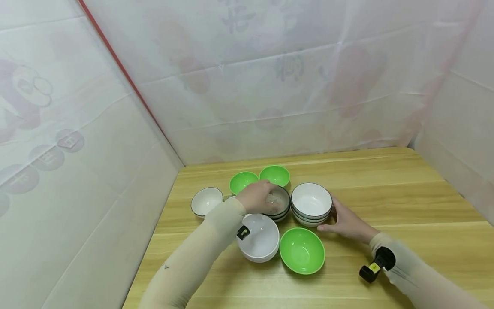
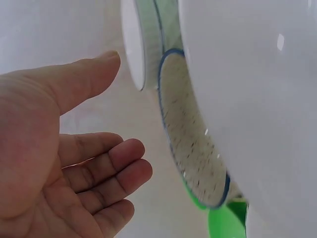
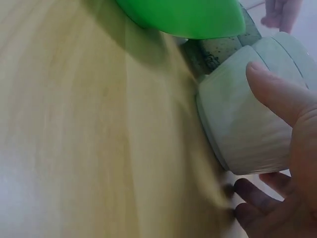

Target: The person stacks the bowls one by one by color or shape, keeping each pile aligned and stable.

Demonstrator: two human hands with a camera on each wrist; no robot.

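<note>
l hand [image 1: 257, 196] reaching fwd, palm over speckled bowl [image 1: 278, 201], fingers [image 2: 106, 171] loosely curled, holding nothing. r hand [image 1: 347, 223] low on bench [image 1: 405, 201], thumb + fingers cupping white bowl stack [image 1: 311, 205] just left of them.

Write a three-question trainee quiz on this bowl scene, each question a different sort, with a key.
1. True or false: the right hand touches the stack of white bowls.
2. Multiple choice: how many green bowls are on the wooden table? A two, B three, C five.
3. Fill in: the left hand is over the ___ bowl.

Key: 1 true. 2 B: two at the back, one in front. 3 speckled.
</note>
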